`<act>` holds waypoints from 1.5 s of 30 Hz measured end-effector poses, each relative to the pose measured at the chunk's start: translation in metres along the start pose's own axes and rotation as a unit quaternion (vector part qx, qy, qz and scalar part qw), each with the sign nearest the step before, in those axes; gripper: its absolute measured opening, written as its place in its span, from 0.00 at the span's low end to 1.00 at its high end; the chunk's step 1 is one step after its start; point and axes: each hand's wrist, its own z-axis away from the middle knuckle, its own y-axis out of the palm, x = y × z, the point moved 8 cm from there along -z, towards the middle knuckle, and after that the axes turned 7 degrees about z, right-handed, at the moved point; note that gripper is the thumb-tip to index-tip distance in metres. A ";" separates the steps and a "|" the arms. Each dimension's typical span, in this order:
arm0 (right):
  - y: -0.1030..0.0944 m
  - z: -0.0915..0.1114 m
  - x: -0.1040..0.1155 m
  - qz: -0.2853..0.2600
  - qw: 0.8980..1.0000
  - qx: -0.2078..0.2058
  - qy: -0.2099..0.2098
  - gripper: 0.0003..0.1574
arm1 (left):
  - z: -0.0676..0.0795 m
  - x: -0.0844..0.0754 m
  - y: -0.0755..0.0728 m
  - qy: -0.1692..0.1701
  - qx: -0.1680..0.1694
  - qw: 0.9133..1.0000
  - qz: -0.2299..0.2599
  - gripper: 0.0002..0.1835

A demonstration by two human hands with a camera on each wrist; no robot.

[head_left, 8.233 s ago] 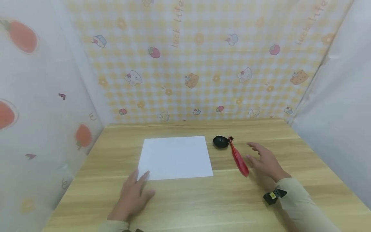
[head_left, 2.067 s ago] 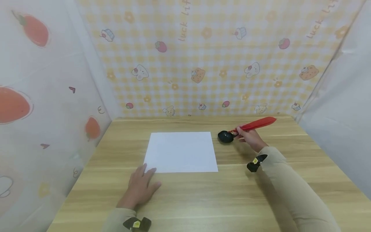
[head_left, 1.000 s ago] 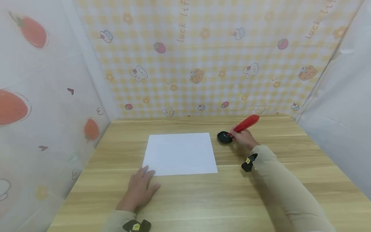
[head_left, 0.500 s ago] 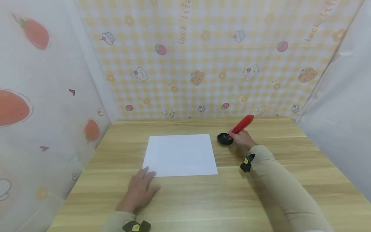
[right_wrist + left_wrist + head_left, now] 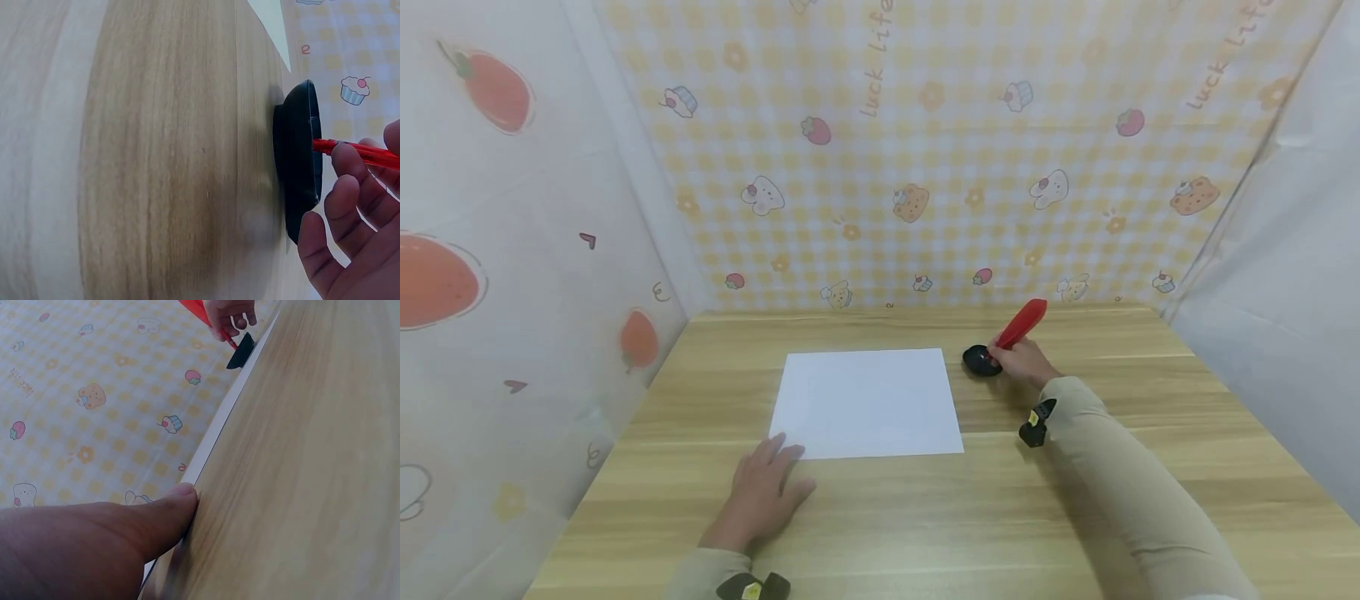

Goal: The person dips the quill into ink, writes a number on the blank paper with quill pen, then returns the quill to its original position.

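Note:
My right hand (image 5: 1024,362) pinches a red feather-shaped quill pen (image 5: 1022,323) between thumb and fingers. The quill slants up to the right, and its lower end is inside a small black dish (image 5: 979,361). In the right wrist view the dish (image 5: 300,147) has a raised rim and the pen's red shaft (image 5: 362,152) enters it; whether the tip touches the bottom is hidden. A blank white sheet of paper (image 5: 865,404) lies left of the dish. On its near left corner rest the fingers of my left hand (image 5: 758,492), spread and relaxed.
The wooden table (image 5: 880,525) runs back to a yellow checked cloth backdrop (image 5: 850,167). Printed white sheeting (image 5: 550,292) hangs at the left, and plain white sheeting (image 5: 1285,292) at the right.
At first the quill lay on the table beside my open right hand. My right hand has since picked it up, brought its end into the dish, and tilted it more upright. My left hand has stayed.

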 end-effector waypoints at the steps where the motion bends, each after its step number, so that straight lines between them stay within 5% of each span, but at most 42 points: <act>1: 0.000 0.000 0.000 0.000 1.000 0.000 0.000 0.14 | 0.000 0.000 0.000 -0.001 0.000 1.000 0.000 0.28; 17: -0.005 -0.002 0.002 0.003 1.000 -0.009 -0.019 0.14 | 0.000 -0.001 0.000 -0.002 -0.002 1.000 0.002 0.28; 37: -0.005 -0.003 0.021 -0.078 0.996 0.026 -0.028 0.21 | -0.001 -0.002 -0.001 -0.011 0.003 1.000 0.003 0.28; 45: 0.009 -0.001 0.037 -0.152 0.985 0.069 -0.043 0.23 | -0.001 -0.002 0.000 -0.015 0.007 1.000 0.004 0.28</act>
